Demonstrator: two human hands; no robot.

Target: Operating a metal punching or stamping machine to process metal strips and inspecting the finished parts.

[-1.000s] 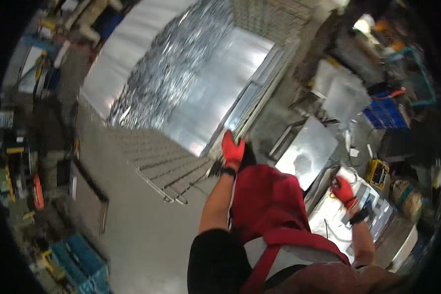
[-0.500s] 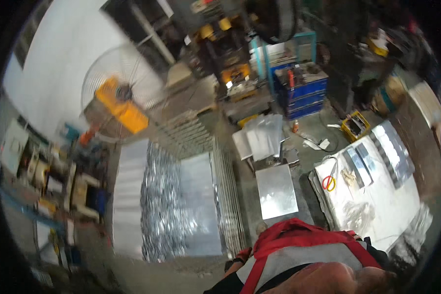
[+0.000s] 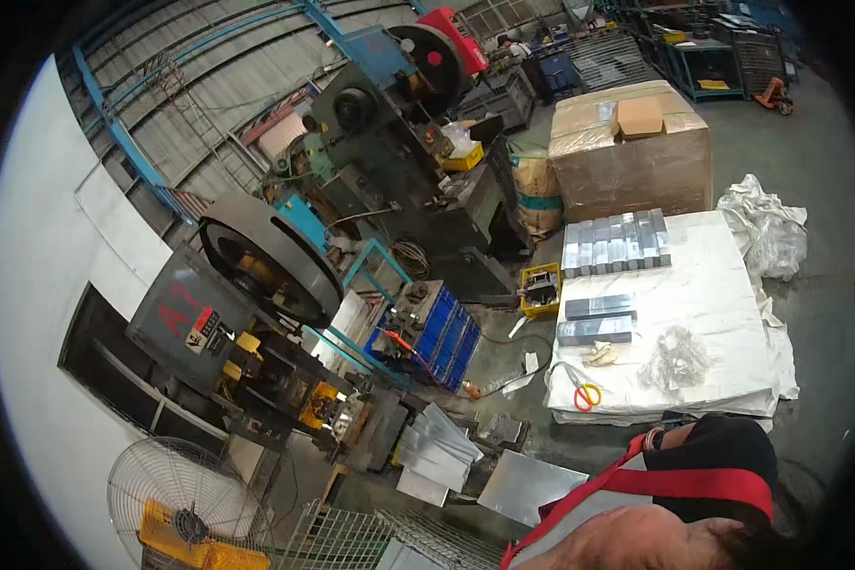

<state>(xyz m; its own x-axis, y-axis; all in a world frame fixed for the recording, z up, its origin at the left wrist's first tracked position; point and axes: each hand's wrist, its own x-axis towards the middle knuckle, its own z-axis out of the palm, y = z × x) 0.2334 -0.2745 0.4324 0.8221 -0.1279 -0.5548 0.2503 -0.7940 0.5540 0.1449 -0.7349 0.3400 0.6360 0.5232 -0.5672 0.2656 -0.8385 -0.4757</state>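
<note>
My right forearm (image 3: 674, 436), with a band at the wrist and a black sleeve, bends across my front beside the white-covered stack. The red strap of my apron hides that hand's fingers, so its grip cannot be made out. My left hand is out of view. Nearest the right arm, scissors (image 3: 587, 396) with red and yellow handles lie on the white cover (image 3: 731, 285). Crumpled clear plastic (image 3: 676, 359) and a small beige cloth-like piece (image 3: 598, 354) rest close by. Behind them are two shiny flat bundles (image 3: 595, 330) and a row of grey metal-looking bundles (image 3: 617, 242).
A flat metal sheet (image 3: 532, 486) and loose sheets (image 3: 440, 448) lie low ahead. Left are a wire cage (image 3: 337, 541), a fan (image 3: 190, 522) and a press (image 3: 185, 318). A blue drawer cabinet (image 3: 446, 328), yellow crate (image 3: 541, 291) and wrapped carton (image 3: 627, 171) stand farther off.
My view has swung right and up. The wire cage and fan have shifted to the lower left, and my left hand has left the picture. The white-covered stack shows more fully.
</note>
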